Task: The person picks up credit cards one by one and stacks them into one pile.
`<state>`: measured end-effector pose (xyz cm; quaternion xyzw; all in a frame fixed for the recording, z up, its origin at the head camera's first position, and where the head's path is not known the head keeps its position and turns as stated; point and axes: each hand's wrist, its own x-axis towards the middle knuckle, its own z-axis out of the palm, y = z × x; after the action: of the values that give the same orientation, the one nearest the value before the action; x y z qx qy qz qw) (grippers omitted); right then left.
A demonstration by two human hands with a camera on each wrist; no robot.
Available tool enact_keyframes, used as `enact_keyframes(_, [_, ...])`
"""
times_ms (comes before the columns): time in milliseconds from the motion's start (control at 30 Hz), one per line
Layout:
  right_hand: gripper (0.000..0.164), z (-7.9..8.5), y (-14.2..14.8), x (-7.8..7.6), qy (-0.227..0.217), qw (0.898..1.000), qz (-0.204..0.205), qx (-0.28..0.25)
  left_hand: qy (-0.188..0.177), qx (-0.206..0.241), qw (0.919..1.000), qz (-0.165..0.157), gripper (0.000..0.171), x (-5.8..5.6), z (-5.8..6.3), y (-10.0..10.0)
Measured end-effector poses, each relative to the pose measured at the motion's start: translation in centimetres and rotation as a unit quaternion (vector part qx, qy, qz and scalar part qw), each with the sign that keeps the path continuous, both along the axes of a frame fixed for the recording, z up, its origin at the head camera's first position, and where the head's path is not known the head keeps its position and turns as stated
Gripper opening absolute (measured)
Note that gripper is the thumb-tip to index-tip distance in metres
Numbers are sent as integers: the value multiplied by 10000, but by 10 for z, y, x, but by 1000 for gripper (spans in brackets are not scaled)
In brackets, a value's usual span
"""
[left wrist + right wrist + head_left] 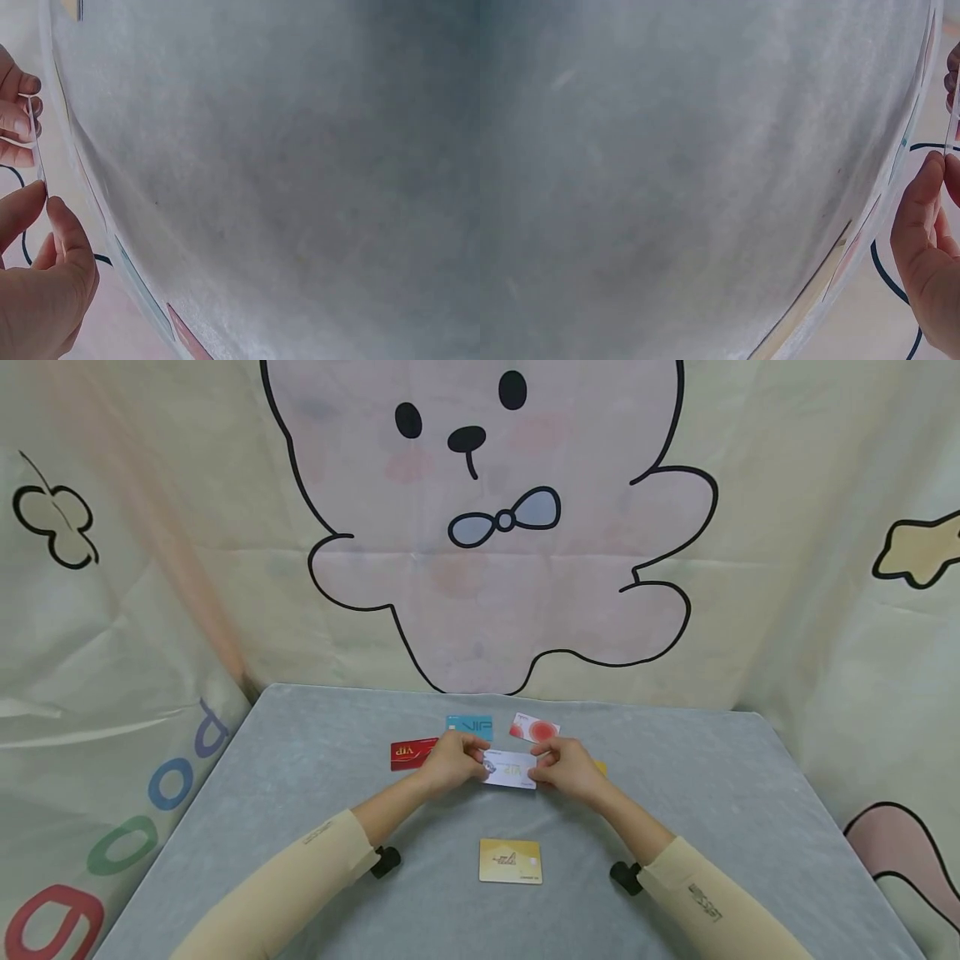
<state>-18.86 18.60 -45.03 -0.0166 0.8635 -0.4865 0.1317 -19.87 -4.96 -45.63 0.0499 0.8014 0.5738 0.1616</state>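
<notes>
A white card (510, 769) with pale gold lettering is held up above the table between both hands. My left hand (456, 757) pinches its left edge between thumb and fingers, and my right hand (567, 766) pinches the right edge. From the side, in the left wrist view, the card (38, 150) shows as a thin line with fingertips at both ends. The right wrist view has my right hand (926, 251) gripping the near end. Closer to me, a gold card (510, 861) lies flat on the table.
On the grey cloth-covered table (675, 793), a red VIP card (412, 754), a blue VIP card (470, 727) and a white card with red circles (535, 727) lie behind the hands. A yellow card (601, 767) peeks out by the right wrist. A printed curtain (585, 610) hangs behind.
</notes>
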Motion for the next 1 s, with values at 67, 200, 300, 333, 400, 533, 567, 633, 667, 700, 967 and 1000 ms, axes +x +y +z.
enact_keyframes(67, [30,1,0,2,-42,10000,23,-30,-23,29,10000,6,46,2,0,-1])
enact_keyframes(200, [30,3,1,5,-95,9999,87,-89,-47,90,9999,-3,45,6,0,-1])
enact_keyframes(300, [30,4,2,7,-80,9998,107,-116,17,114,9999,-51,45,9,1,-1])
enact_keyframes(333, [31,4,2,8,-79,9998,107,-122,25,115,9999,-61,45,10,1,-1])
enact_keyframes(400, [32,5,2,10,-75,9998,133,-123,34,113,9999,-81,46,11,2,-1])
enact_keyframes(533, [33,7,4,13,-103,9996,176,-180,-24,132,9999,-88,45,14,4,-1])
enact_keyframes(567, [33,7,4,13,-109,9996,179,-195,-37,153,9998,-93,45,14,4,-1])
enact_keyframes(633, [33,8,4,14,-142,9995,152,-233,-42,189,9998,-110,45,16,5,-2])
enact_keyframes(667, [34,8,5,15,-155,9995,150,-236,-43,218,9997,-116,45,16,5,-2])
enact_keyframes(700, [34,8,5,15,-181,9994,145,-245,-47,244,9996,-120,44,17,5,-2])
enact_keyframes(967, [34,13,5,22,-359,9986,148,-362,-140,416,9989,-150,41,22,2,-4])
enact_keyframes(1000, [34,13,5,23,-368,9985,156,-378,-163,435,9988,-144,41,23,2,-4])
